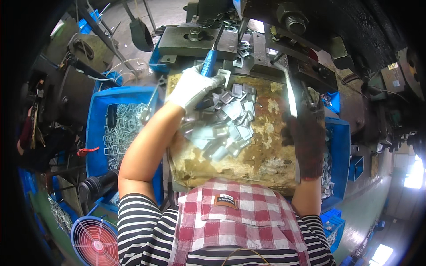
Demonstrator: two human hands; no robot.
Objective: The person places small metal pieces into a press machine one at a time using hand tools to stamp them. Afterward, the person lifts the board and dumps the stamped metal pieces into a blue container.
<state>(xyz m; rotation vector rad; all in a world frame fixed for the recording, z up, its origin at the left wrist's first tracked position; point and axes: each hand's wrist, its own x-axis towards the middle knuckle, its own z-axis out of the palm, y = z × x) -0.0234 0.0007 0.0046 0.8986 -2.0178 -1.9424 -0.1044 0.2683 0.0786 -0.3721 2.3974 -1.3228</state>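
Note:
My left hand [191, 88], in a white glove, is closed round a blue-handled tool [208, 64] with a thin dark tip pointing away from me. At its fingertips is a small rectangular metal frame [225, 77], seemingly pinched. Just nearer lies a loose heap of small shiny metal pieces [233, 110] on the worn wooden board [270, 164]. My right hand [308, 142], in a dark glove, is smeared by motion over the board's right edge. A pale metal rod [289, 91] reaches from the press down to that hand; whether the fingers grip it cannot be told.
A press with a bolted steel block [195, 41] stands across the far side, its heavy arm [319, 22] overhead. Blue bins of metal parts flank the board at left [95, 133] and right [341, 164]. A round fan [95, 241] sits at the lower left.

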